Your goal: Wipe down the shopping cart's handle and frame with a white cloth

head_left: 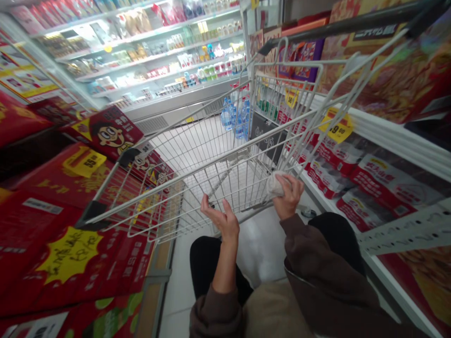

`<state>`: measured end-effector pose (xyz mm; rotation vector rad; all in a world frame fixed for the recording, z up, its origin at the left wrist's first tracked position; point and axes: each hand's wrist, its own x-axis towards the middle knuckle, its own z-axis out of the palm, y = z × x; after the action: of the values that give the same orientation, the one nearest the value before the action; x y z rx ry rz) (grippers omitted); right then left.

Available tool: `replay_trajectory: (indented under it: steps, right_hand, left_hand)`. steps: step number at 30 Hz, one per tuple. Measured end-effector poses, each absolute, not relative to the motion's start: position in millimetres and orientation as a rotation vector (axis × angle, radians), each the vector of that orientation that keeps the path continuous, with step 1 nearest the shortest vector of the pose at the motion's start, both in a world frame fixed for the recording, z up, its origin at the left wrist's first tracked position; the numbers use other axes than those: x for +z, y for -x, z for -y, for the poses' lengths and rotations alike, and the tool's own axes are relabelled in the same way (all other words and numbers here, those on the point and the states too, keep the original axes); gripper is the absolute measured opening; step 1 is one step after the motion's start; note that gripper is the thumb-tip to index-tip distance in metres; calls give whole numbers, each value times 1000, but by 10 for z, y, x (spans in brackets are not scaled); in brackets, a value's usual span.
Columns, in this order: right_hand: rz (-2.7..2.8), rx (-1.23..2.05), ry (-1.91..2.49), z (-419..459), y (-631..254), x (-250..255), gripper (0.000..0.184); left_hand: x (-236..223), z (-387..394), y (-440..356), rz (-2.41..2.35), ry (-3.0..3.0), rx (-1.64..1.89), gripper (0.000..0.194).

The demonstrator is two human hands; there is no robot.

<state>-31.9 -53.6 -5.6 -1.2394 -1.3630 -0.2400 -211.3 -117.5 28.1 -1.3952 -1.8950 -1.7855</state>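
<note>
A white wire shopping cart [197, 155] fills the middle of the view, tilted, its basket bare. My left hand [220, 218] grips a low wire at the cart's near end, fingers curled round it. My right hand [289, 195] presses a crumpled white cloth [274, 186] against the cart's lower frame, fingers closed over the cloth. Both arms wear brown sleeves, and my dark trousers show below.
Stacks of red boxes [52, 211] with yellow price tags crowd the left. A freezer chest [369, 183] with red-and-white packets runs along the right. Chilled shelves [151, 51] stand at the back. The white tiled floor [260, 249] lies under the cart.
</note>
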Motion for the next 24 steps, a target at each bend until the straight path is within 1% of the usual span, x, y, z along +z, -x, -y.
replay_trajectory:
  steps: [3, 7, 10, 14, 16, 19, 22, 24]
  right_hand:
    - [1347, -249, 1247, 387, 311, 144, 51]
    - [1417, -255, 1252, 415, 334, 81, 55]
    - [1462, -232, 1237, 478, 284, 75, 52]
    - [1358, -282, 1214, 397, 260, 273, 45]
    - [1362, -308, 1205, 363, 310, 286, 47]
    - [1460, -302, 1192, 424, 399, 134, 54]
    - [1509, -261, 1215, 530, 416, 31, 56]
    - [1474, -264, 1216, 542, 393, 96, 54]
  left_hand:
    - [275, 1185, 2097, 1906, 1391, -1759, 55]
    - [281, 1196, 2088, 1917, 1406, -1741, 55]
    - [290, 1205, 2092, 1929, 1416, -1742, 54]
    - [298, 1221, 2092, 1995, 1392, -1703, 56]
    - [289, 1234, 2078, 2002, 1398, -1667, 56]
    - [258, 1260, 2004, 1944, 1431, -1593, 57]
    - [257, 1257, 1839, 1792, 1615, -1495, 54]
    - [300, 1221, 1703, 1701, 1872, -1399, 50]
